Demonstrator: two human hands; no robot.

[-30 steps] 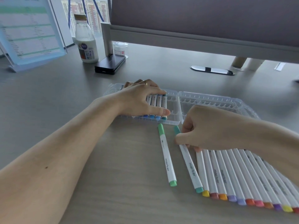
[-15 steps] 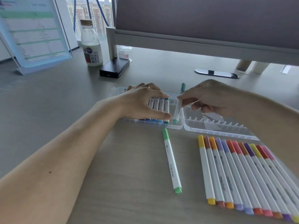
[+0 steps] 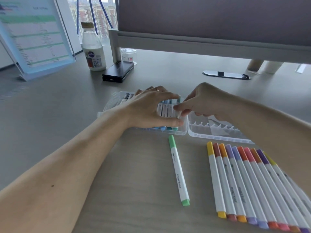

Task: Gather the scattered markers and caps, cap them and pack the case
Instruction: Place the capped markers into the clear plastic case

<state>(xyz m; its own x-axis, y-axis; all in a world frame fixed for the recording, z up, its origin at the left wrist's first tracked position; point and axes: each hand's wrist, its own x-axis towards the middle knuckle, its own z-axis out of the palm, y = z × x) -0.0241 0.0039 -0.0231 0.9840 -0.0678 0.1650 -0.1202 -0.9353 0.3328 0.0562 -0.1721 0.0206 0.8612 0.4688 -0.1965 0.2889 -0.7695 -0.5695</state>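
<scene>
**A teal marker being fitted into a clear marker case**

A teal marker (image 3: pixel 178 115) is held over the last free slot at the right edge of the case's left tray (image 3: pixel 183 132), beside the blue and teal packed markers (image 3: pixel 165 108) already lying there. The person's right hand (image 3: pixel 205 101) pinches it by its white barrel between thumb and fingertips. The left hand (image 3: pixel 151 108) is spread open over the packed markers, thumb at their near caps and forefinger stretched over their far ends, pressing them down. The case's right tray (image 3: pixel 218 132) lies open alongside, its scalloped slots unfilled.

On the desk (image 3: pixel 134 182) in front of the case, a single green marker (image 3: pixel 178 170) lies alone. To its right a row of markers (image 3: pixel 252 185), yellow through orange, pink and purple, lies side by side, all capped. Farther back stand a milk bottle (image 3: pixel 93 49) and a black box (image 3: pixel 117 71).

The risk here looks like the tight fit. If the teal marker goes in at an angle, it may ride up on its neighbour or lever one out of its slot. If the left hand lifts too soon, the row could spring loose. The light case may also slide if pushed sideways.
</scene>
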